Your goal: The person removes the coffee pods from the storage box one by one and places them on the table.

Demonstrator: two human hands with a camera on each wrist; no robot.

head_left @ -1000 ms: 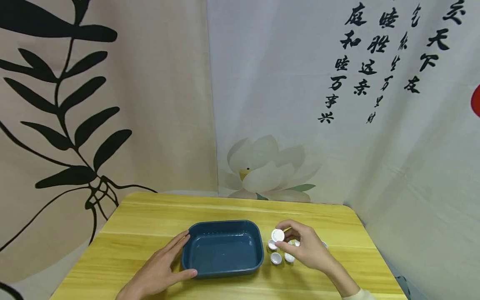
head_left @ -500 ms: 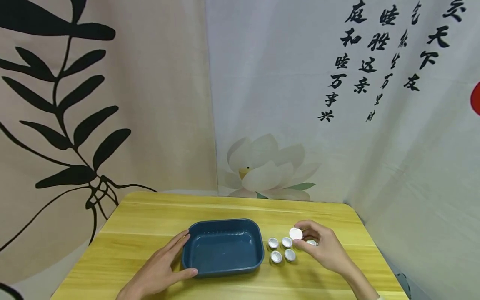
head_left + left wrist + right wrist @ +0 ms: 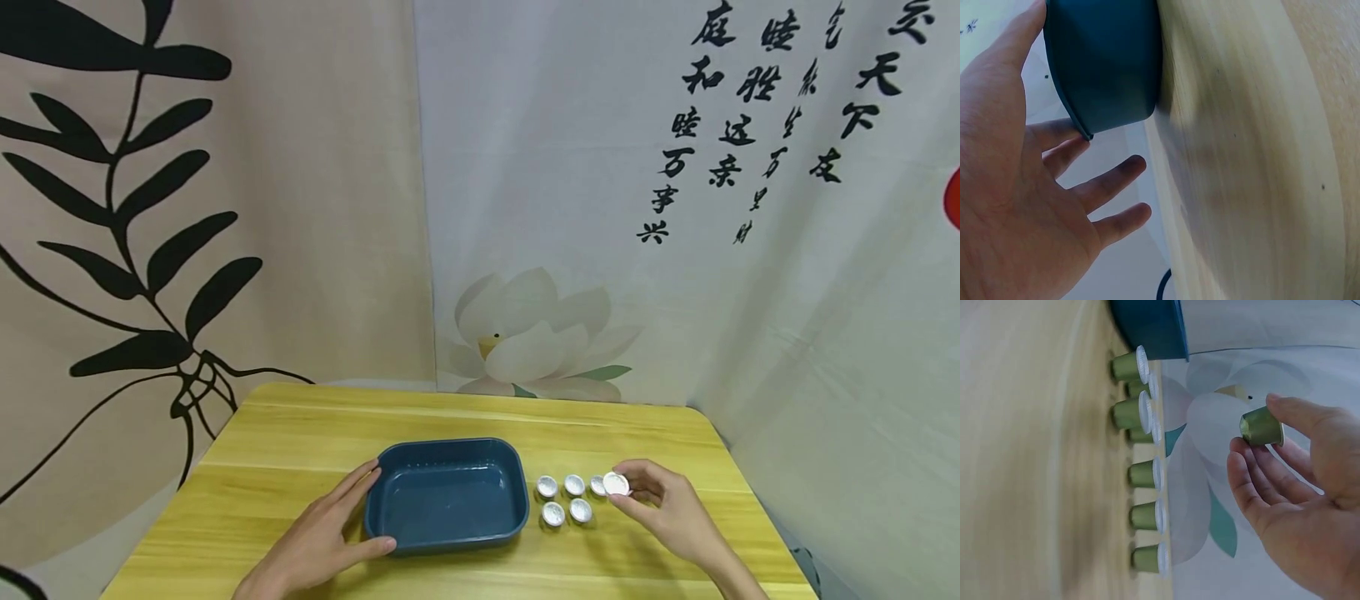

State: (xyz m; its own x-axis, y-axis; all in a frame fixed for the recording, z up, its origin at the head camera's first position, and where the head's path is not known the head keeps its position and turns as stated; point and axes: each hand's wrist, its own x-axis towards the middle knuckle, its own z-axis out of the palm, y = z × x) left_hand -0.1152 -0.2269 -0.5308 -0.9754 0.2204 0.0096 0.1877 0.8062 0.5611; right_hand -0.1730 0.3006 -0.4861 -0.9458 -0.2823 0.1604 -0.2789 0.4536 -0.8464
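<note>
With thumb and fingertips, my right hand [image 3: 671, 510] pinches a green coffee capsule [image 3: 1262, 427] by its sides, held above the table. Its white lid faces up toward the head camera. Several more coffee capsules [image 3: 581, 511] stand lid-up on the table just left of that hand, set out in two short rows; the held one partly covers them in the head view. A dark blue rectangular tray [image 3: 448, 547] lies left of the capsules. My left hand [image 3: 318, 531] touches the tray's left side with extended thumb and fingers; its other fingers hang loosely in the left wrist view.
The yellow wooden table [image 3: 337, 425] has rounded far corners. Behind it hangs a curtain [image 3: 337, 208] printed with dark leaves, a pale lotus and black writing. A dark cable [image 3: 21, 582] shows at the lower left.
My right hand has moved right, then slightly nearer, carrying the capsule, and uncovered capsules it hid before. My left hand and the tray have stayed in place.
</note>
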